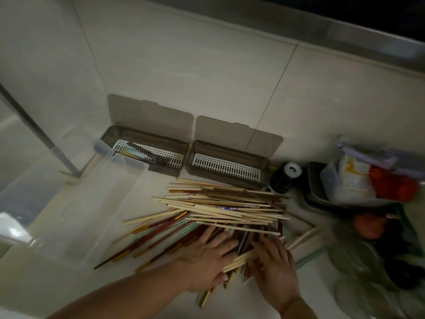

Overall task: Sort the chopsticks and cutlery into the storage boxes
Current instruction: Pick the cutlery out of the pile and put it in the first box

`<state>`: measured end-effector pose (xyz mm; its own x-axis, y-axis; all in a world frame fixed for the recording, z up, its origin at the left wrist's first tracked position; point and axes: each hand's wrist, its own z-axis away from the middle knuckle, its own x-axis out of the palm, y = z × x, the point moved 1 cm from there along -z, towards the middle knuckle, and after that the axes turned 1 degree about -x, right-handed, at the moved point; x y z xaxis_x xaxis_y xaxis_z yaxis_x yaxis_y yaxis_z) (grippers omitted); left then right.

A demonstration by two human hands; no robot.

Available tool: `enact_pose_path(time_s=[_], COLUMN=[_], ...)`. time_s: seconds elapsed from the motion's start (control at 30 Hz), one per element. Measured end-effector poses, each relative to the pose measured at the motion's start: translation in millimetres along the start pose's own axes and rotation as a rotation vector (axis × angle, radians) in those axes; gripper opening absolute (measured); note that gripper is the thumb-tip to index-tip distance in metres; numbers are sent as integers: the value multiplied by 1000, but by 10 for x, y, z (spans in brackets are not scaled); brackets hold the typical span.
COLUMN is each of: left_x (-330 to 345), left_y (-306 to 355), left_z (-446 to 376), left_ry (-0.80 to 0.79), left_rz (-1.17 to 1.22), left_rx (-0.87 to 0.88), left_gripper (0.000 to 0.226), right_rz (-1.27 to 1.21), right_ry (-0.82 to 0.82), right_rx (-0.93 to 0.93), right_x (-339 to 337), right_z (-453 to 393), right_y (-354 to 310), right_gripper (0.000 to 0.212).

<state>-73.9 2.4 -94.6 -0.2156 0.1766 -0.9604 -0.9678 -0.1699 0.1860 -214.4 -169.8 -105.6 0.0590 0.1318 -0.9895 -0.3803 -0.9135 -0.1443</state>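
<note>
Wooden chopsticks pile (220, 203) on counter; left hand (207, 256) pressing flat, fingers straight; right hand (273, 265) likewise, grasping nothing.

We see both hands on a heap of chopsticks (220, 208): the left hand (207, 256) lies flat, the right hand (273, 263) rests beside it. Two open storage boxes (226, 168) stand behind.
</note>
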Motion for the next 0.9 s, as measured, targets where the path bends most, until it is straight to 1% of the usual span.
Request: enact_pose_path(time_s=[0.1, 0.17, 0.23, 0.4, 0.47, 0.57, 0.67, 0.73, 0.77, 0.83, 0.9], left_x=[48, 72, 84, 101, 98, 88, 117, 101, 89, 123, 132], left_y=[59, 96, 150, 214, 208, 190, 175, 163, 156, 141, 133], left_z=[26, 36, 33, 71, 94, 125, 162, 173, 170, 147, 107], left_ry=[26, 40, 37, 37, 18, 7, 39, 49, 58, 97, 102], left_rz=[-52, -79, -63, -79, -79, -72, -73, -8, 22, 26, 36], left_rx=[20, 37, 46, 90, 111, 133, 138, 119, 113, 94, -9], left_gripper=[59, 61, 62, 63, 62, 61, 53, 44, 41, 34, 28], right_rz=[8, 19, -11, -51, -22, 37, 40, 11, -14, -67, -80], right_ry=[45, 73, 99, 147, 100, 20, 30, 47, 63, 117, 185], right_rx=[-15, -18, 21, 114, 133, 102, 130, 181, 195, 180, 134], right_x=[78, 82, 47, -53, -30, 27, 50, 53, 58, 51, 47], right_z=[107, 89, 7, -240, -311, -371, -388, -371, -362, -355, -379], right_y=[56, 72, 69, 32, 57, 105, 145, 153, 154, 147, 125], right_gripper=[53, 45, 40, 32, 37, 48, 49, 50, 49, 37, 24])
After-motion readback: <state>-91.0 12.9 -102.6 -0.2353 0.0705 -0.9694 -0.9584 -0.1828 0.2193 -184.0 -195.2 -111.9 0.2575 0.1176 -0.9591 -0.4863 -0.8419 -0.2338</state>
